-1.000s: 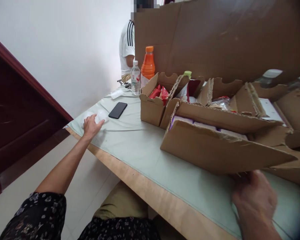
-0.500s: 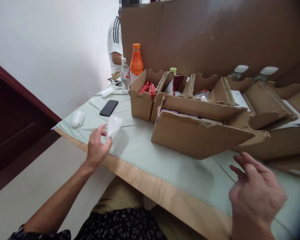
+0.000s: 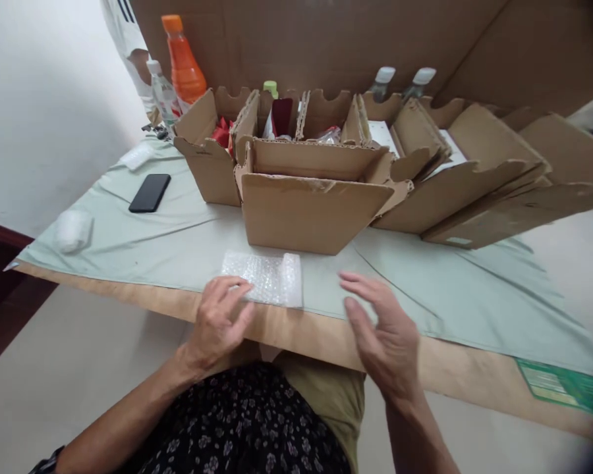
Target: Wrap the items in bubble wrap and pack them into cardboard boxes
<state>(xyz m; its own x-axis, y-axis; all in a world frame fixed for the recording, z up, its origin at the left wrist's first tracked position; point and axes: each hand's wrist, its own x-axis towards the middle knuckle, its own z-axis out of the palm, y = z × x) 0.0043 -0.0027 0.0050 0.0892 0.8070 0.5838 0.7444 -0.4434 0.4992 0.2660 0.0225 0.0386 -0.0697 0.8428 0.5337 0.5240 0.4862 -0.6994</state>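
My left grip (image 3: pixel 220 321) is loosely spread, thumb parted from fingers, at the near left corner of the bubble wrap (image 3: pixel 263 275); whether it touches, I cannot tell. The wrap lies on the table (image 3: pixel 474 374) before the long cardboard box (image 3: pixel 301 212), and my right grip (image 3: pixel 389 342) hangs wide to its right.

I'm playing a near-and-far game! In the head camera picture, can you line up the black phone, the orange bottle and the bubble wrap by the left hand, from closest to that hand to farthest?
1. Bubble wrap: just ahead of the left hand, slightly right.
2. Black phone: farther forward, to the left.
3. Orange bottle: at the back, also leftward.
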